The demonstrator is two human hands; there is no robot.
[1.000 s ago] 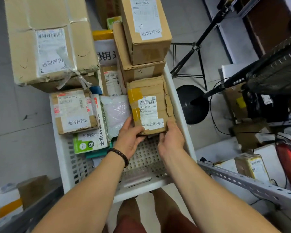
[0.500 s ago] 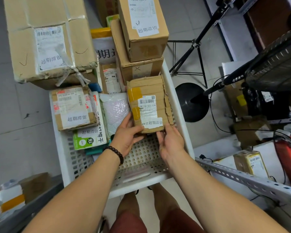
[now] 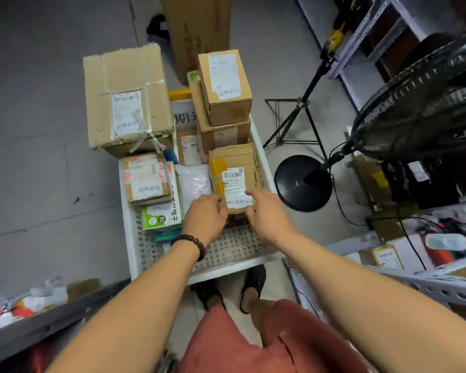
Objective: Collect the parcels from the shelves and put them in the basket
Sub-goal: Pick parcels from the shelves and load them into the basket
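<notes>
1. We're looking down into the white basket (image 3: 237,246), and the crumpled brown parcel (image 3: 234,176) lies flat in it, tight against the right wall with stacked boxes at its far end.
2. Its long axis runs straight away from us, label up, so only the near short end faces the hands.
3. The left hand (image 3: 206,219) sits at the near-left corner with its knuckles up and its fingers bent against the cardboard. Whether it grips or merely touches, we cannot tell.
4. The right hand (image 3: 267,211) hovers at the near-right corner, fingers loose and spread, with one fingertip on the label. It holds nothing.
5. The parcel looks settled, so we judge this drop to be about done.
6. The next move turns on this: both hands are at the parcel's near end and can pull straight back towards us.
7. A small parcel (image 3: 385,258) waits on the shelf (image 3: 428,285) off to our right. The right hand is clearly the nearer one for that reach.
</notes>
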